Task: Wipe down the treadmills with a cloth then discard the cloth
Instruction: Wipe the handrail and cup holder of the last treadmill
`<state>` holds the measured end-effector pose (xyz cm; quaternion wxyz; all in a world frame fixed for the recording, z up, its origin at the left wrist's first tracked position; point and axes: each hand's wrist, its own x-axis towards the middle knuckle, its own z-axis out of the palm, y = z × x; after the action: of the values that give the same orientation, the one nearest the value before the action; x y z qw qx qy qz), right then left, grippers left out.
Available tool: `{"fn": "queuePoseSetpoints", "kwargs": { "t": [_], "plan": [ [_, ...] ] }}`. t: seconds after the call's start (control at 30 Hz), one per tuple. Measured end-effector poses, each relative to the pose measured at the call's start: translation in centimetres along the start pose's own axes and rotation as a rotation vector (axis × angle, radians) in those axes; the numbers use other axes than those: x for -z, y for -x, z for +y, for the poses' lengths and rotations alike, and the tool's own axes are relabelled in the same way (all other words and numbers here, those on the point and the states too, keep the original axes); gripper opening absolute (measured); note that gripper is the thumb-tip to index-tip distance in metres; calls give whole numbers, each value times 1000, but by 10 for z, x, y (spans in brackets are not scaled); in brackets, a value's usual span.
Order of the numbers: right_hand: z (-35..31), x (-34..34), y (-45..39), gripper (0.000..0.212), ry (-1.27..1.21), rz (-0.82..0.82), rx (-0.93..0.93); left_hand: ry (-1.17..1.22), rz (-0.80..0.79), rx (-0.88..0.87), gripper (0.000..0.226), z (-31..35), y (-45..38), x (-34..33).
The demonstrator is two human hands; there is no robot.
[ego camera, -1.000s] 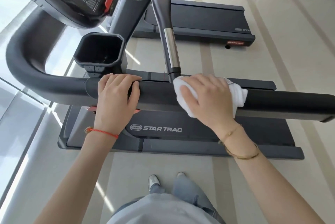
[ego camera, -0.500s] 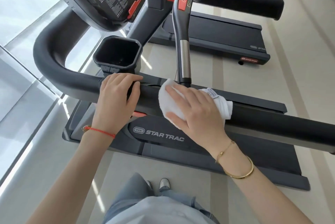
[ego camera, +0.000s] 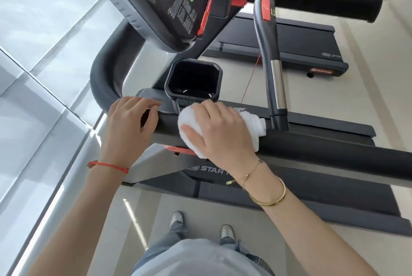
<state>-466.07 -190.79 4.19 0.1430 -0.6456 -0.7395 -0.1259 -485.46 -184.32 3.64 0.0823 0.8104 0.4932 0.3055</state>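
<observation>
Right hand (ego camera: 219, 133) wraps white cloth (ego camera: 189, 122) around black handrail (ego camera: 323, 149) just below cup holder (ego camera: 193, 82), fingers curled over it, left hand (ego camera: 128, 126) loose with fingers relaxed over rail's bend beside it, gripping nothing

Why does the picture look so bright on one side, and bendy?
Head view: daylight washes out the pale window side; streaks glare on the floor; the wide lens curves the handrail; the left hand is slightly blurred.
</observation>
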Motion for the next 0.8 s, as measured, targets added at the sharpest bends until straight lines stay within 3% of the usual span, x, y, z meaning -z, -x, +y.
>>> {"fn": "queuePoseSetpoints", "kwargs": {
  "t": [0.17, 0.37, 0.5, 0.63, 0.73, 0.8],
  "plan": [
    [3, -5, 32, 42, 54, 210, -35, -35, -61, -114, 23, -18, -9, 0],
    [-13, -7, 26, 34, 87, 279, -375, -70, -72, -186, 35, -26, -11, -2],
    [-71, -29, 0, 37, 50, 257, -201, -71, -77, -238, 34, -33, -11, -3],
    [-63, -25, -1, 40, 71, 242, -82, -43, -97, -259, 32, -38, -13, 0],
    [-45, -18, 13, 40, 46, 213, -102, -37, -84, -263, 31, -36, -11, 1],
    [-38, -13, 19, 38, 23, 242, -210, -27, -79, -259, 31, -36, -11, 0]
  ]
}}
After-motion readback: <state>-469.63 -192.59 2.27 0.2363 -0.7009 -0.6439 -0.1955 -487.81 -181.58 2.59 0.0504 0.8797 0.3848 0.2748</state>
